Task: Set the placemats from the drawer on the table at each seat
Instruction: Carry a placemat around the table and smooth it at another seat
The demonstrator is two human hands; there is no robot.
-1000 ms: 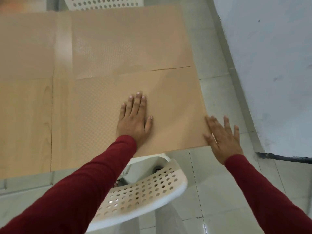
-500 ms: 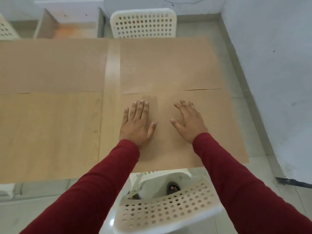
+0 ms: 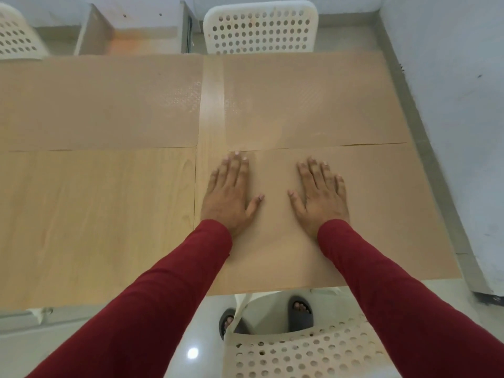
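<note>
Three tan placemats lie on the light wooden table (image 3: 95, 219). The near right placemat (image 3: 381, 214) lies in front of me, and both my hands press flat on it. My left hand (image 3: 231, 195) rests near its left edge, fingers spread, holding nothing. My right hand (image 3: 320, 195) lies flat beside it, a little apart. A far right placemat (image 3: 313, 99) and a far left placemat (image 3: 95, 105) cover the table's far half. The near left part of the table is bare wood.
A white perforated chair (image 3: 294, 350) stands just below me at the table's near edge. Another white chair (image 3: 261, 27) is at the far side, and a third (image 3: 16, 36) at the far left. An open drawer or cabinet (image 3: 131, 36) sits behind the table. A wall (image 3: 450, 105) runs along the right.
My right hand moved from the placemat's right edge onto its middle, flat beside the left hand. The view tilted up, so the far chairs and cabinet came into sight.
</note>
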